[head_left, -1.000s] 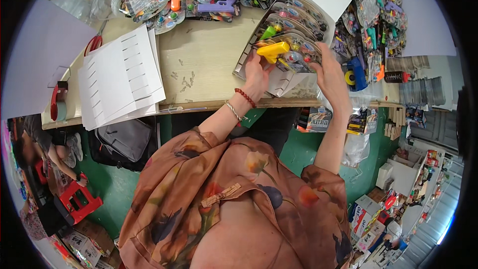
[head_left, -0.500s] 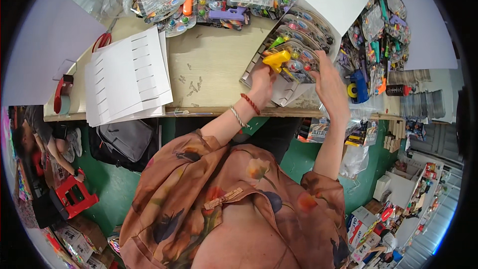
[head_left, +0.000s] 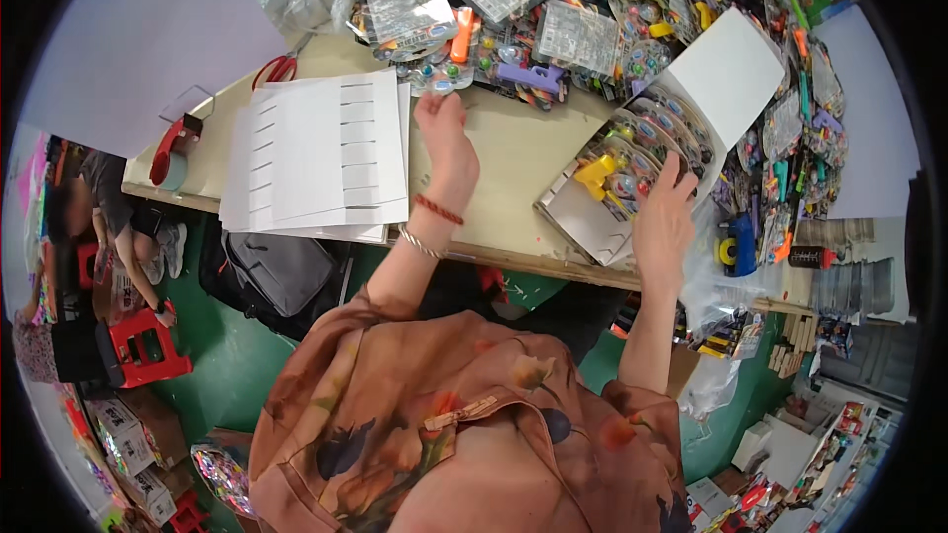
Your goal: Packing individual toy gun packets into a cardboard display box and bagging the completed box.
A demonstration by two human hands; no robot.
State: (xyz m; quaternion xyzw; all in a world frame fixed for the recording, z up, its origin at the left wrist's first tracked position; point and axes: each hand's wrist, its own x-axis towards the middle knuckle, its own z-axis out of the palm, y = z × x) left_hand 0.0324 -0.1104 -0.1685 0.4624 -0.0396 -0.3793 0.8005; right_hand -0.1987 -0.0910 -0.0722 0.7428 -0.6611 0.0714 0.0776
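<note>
Resting over the packs (head_left: 624,178) in the box (head_left: 591,219), the right hand (head_left: 664,227) has its fingers a little apart; whether they pinch a pack or only steady the row cannot be told. The box lies under and to the left of those fingers, its white flap (head_left: 736,74) raised beyond them and a bare stretch of its floor nearer the person. The left hand (head_left: 449,143) hangs above the table (head_left: 513,158), fingers half curled, nothing visible between them; just beyond its tips is the pile (head_left: 583,38) of loose packs, and to its left lie slotted sheets (head_left: 306,153). The step in hand looks like filling the box, with room left in it. The next move likely calls for the left fingers to pinch one pack off the pile's near edge while the right ones support the row
</note>
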